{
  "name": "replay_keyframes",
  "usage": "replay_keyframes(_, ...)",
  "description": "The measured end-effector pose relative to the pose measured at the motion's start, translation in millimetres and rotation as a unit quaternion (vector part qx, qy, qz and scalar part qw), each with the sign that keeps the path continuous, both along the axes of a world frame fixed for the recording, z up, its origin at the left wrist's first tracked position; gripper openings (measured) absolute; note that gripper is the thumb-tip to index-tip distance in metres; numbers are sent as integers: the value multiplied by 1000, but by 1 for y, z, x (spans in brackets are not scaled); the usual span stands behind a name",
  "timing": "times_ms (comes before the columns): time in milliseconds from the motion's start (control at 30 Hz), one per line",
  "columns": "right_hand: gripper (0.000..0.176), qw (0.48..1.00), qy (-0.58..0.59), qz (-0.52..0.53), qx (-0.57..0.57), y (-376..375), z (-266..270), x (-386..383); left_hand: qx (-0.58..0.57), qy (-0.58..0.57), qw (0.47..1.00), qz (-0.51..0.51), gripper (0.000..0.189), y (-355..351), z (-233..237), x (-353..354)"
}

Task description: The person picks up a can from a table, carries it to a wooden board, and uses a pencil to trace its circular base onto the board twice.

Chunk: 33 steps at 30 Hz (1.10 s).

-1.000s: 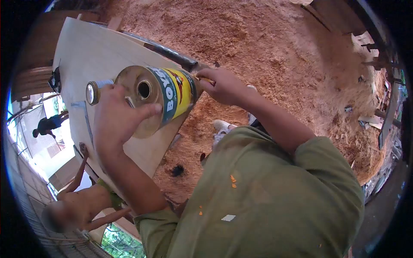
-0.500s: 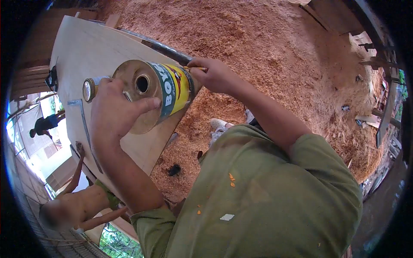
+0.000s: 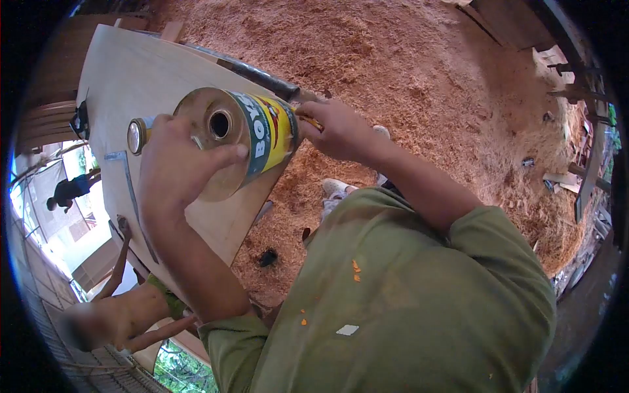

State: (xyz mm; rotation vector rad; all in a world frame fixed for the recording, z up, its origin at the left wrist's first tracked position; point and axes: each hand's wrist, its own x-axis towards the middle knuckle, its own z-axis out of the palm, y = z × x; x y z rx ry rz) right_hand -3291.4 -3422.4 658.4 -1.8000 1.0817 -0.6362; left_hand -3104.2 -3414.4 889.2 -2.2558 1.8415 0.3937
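A large metal can [image 3: 272, 134] with a yellow and green label lies over the pale wooden sheet [image 3: 173, 75], its round opening facing left. My left hand [image 3: 180, 160] grips the can's top end, thumb on the rim. At the can's other end, my right hand [image 3: 331, 128] pinches a thin yellow pencil [image 3: 312, 122] near the bottom rim. Beyond my left hand stands a smaller tin [image 3: 136, 135], partly hidden by it. A metal square [image 3: 129, 180] rests on the sheet.
Another person [image 3: 134, 314] is at the lower left with one hand at the sheet's edge. A second person [image 3: 71, 190] is farther off. Wood shavings [image 3: 419, 65] cover the ground. A dark object [image 3: 267, 257] lies below the sheet's edge.
My right hand and the pencil have shifted right and slightly down around the can's bottom rim. My left hand keeps its grip, and the can appears slightly farther right.
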Motion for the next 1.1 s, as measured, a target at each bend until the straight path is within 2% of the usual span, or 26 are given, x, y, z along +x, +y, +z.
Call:
replay_keyframes(133, 27, 998, 11, -10, -53, 12, -3, 6, 0, -11, 1000, -14, 77, 1, -2, 7)
replay_keyframes(200, 24, 996, 21, -23, -83, 16, -3, 8, -20, -9, 998, -51, 70, 2, -1, 5)
replay_keyframes(333, 22, 998, 28, -5, -51, 26, 11, 5, -14, 4, 1000, -12, 76, 4, 0, 2)
replay_keyframes(600, 27, 999, 40, 5, -31, 42, 17, 3, -87, 31, 993, -80, 70, 13, -13, 10)
replay_keyframes(733, 28, 995, 58, 9, -78, 50, 17, 4, -103, 12, 992, -73, 64, 19, -16, 9)
replay_keyframes(800, 15, 992, 92, -18, -89, 53, 20, 5, -109, -13, 991, -74, 63, 17, -24, 13)
replay_keyframes(1100, 20, 993, 81, -7, -85, 68, 15, 8, -104, -23, 991, -77, 59, 18, -24, 10)
